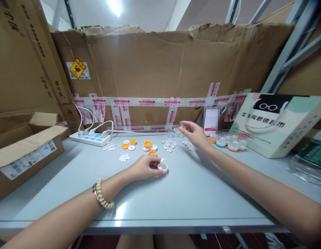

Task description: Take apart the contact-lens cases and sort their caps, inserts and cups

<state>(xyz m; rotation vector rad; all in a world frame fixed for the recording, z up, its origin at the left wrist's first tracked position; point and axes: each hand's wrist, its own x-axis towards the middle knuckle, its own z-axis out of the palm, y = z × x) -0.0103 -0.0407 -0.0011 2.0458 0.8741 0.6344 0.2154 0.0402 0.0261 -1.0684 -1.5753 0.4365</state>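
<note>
The left hand (pixel 145 167) grips in its fingers a round white piece (pixel 163 168), ring-rimmed with a small white part rising from it, over the surface (pixel 202 193) (contact unclear). The right hand's (pixel 195 135) fingers pinch a clear piece (pixel 178 130) farther back.

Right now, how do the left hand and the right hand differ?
The left hand holds a round white part; the right hand is at the clear pieces, its grip hard to judge.
The left hand is nearer the table's front edge; the right hand is nearer the cardboard.
The left hand's wrist wears a bracelet; the right hand's has none.
</note>
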